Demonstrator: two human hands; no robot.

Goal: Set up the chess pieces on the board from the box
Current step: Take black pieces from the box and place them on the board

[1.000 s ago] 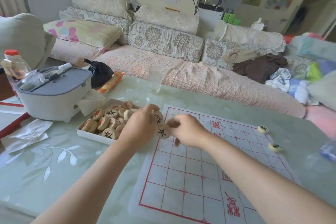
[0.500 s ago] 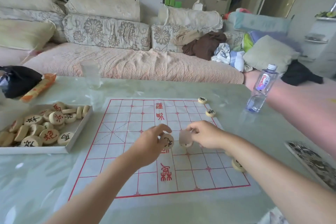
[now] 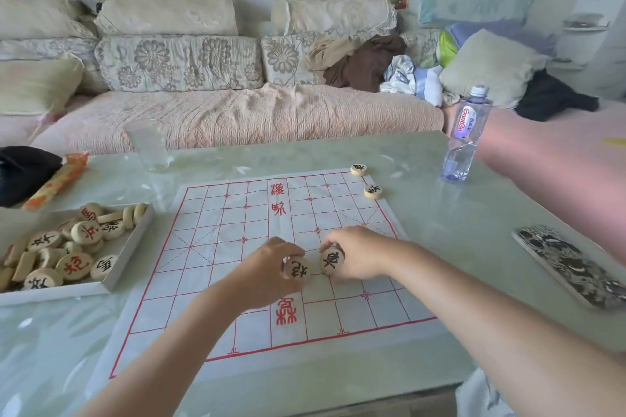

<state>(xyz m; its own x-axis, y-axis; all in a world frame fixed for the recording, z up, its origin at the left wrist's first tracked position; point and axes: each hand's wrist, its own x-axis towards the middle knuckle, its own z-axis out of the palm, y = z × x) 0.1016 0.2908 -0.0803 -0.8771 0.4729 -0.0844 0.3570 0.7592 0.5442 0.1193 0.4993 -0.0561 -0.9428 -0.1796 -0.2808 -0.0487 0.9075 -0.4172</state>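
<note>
- left hand (image 3: 271, 267): fingers curled, pinching one black-lettered piece (image 3: 298, 270) on edge, face toward the camera.
- right hand (image 3: 355, 254): same pinch on a second black-lettered piece (image 3: 332, 259). Both are held over the middle of the board (image 3: 220, 264), discs nearly touching each other.
- The board is a thin creased sheet with a red grid, lying mid-counter (image 3: 457, 247).
- Two placed pieces (image 3: 373, 191) sit at the board's far right corner, toward the counter's far edge.
- The box (image 3: 130, 249) is at the counter's left edge. The remaining pieces (image 3: 74, 264) are heaped inside, some standing on edge. Most of the setup looks not yet done.
- Risk: a disc held on edge can slip and roll. It might reach the near edge.
- Risk: the sheet looks light. A forearm dragging across it could shift it and knock the two placed pieces off their points.
- Risk: red and black lettering are mixed in the box, so wrong-side placement is easy. Read each face before setting it down.
- Risk: with both hands loaded and close together, the discs may clack and one may drop.
- Around: a glass (image 3: 147, 145) sits just beyond the board's far left corner. A water bottle (image 3: 465, 135) is toward the far right corner of the counter, and a phone (image 3: 572, 267) is at the right edge.
- A black bag (image 3: 20, 169) and an orange packet (image 3: 56, 181) sit behind the box.
- Nothing blocks the board itself. The glass and bottle are tip hazards on far reaches.
</note>
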